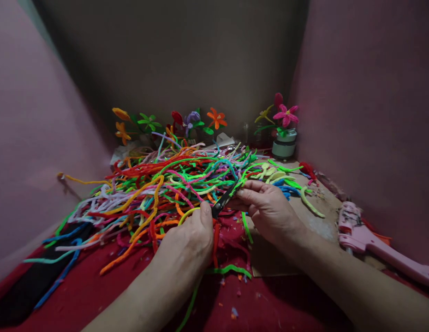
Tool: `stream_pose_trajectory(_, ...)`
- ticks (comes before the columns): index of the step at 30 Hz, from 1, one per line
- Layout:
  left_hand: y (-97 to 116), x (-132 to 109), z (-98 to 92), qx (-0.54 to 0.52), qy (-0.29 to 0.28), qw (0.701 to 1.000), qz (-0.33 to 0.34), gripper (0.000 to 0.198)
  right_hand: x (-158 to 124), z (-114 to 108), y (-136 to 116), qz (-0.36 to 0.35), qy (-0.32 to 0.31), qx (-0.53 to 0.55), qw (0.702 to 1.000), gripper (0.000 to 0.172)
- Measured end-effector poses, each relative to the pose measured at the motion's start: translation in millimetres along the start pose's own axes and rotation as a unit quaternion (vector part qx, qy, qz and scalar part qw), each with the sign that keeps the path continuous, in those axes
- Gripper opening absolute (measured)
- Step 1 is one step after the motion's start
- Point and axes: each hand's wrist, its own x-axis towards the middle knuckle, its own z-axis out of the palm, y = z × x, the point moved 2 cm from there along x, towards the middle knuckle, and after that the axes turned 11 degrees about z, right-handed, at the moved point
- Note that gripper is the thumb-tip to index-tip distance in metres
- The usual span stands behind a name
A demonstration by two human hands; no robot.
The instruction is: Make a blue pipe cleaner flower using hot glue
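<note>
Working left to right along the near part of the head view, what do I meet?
Black strip, left hand, scissors, right hand, pink tool.

1. Scissors (pixel 225 199) with dark blades are held at center, slanting with their tips up and to the right, the handles largely hidden.
2. A fuzzy, bright green stem (pixel 240 182) is pinched at the blade tips; whether it sits between the blades is unclear.
</note>
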Motion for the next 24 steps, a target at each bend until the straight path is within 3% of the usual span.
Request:
stream_pose_trajectory(8, 2.3, 1.1, 2.6, 0.024, 0.01, 0.999, 0.033, 0.055, -0.3, 1.3, -1.1, -0.005, 0.004, 0.002, 1.0, 0.013)
stream_pose_trajectory(15, -7.0, -3.6, -0.1, -0.109, 0.037, 0.993, 0.021, 0.052, 2.0, -0.3, -2.7, -0.009, 0.007, -0.017, 1.0, 0.01)
stream_pose_trajectory(18, -9.5, -4.5, -1.3, -0.114, 0.056, 0.992, 0.016, 0.05, 2.2, -1.5, -1.3, -0.018, -0.011, -0.023, 1.0, 0.008)
stream_pose_trajectory(24, -8.1, -4.3, -2.7, -0.109, 0.035, 0.993, 0.021, 0.048, 0.9, 1.3, 0.9, -0.042, -0.022, -0.058, 0.997, 0.013)
